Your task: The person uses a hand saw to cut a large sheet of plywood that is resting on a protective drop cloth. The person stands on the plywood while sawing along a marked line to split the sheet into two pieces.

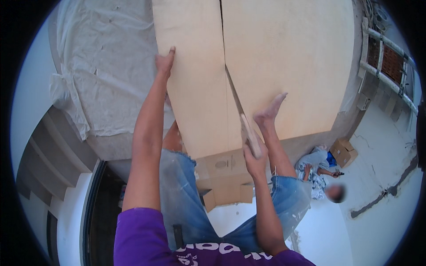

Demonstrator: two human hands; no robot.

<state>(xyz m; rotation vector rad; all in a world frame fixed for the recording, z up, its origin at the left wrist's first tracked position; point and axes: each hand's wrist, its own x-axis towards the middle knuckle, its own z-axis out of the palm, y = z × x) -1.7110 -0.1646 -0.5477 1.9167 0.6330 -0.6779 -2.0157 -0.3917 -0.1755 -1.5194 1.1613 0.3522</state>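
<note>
A pale plywood sheet (293,48) lies in front of me, with a dark cut running from its far edge down to the saw. Below that, a thin line continues along the wood toward me. My right hand (256,160) is closed round the wooden handle of a handsaw (234,95), whose narrow blade slants into the near end of the cut. At the sheet's left edge, my left hand (165,62) grips the board, thumb on top and the other fingers mostly hidden. My bare right foot (270,111) rests on the sheet, right of the saw.
Under the near edge stands an open cardboard box (226,190). White plastic sheeting (111,66) covers the surface at left. Lower right, another person (317,168) holds a dark handheld object near a small carton (344,152). A ladder-like metal frame (386,73) stands at far right.
</note>
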